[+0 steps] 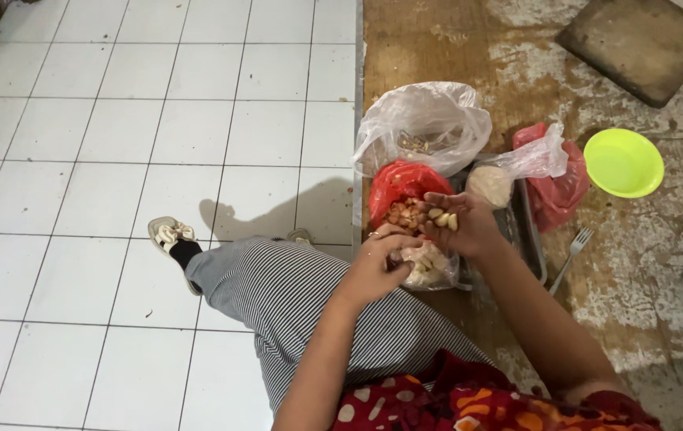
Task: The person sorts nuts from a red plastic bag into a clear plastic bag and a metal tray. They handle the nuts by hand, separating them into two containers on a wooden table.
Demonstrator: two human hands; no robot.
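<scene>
My right hand (pixel 463 226) is cupped palm up and holds several pale peeled garlic cloves (pixel 443 217) over a metal tray (pixel 534 243). My left hand (pixel 379 267) is curled just below it, its fingers closed on something small that I cannot make out. Under both hands sits a clear bag of white pieces (pixel 431 270). A red plastic bag (pixel 400 185) holding brown unpeeled cloves (pixel 405 214) lies open just beyond my hands.
A white plastic bag (pixel 425 124), a clear bag with a white lump (pixel 491 185) and another red bag (pixel 558 191) crowd the tray. A lime green bowl (pixel 623 163), a fork (pixel 571 249) and a dark board (pixel 638 44) lie on the worn surface. White floor tiles lie left.
</scene>
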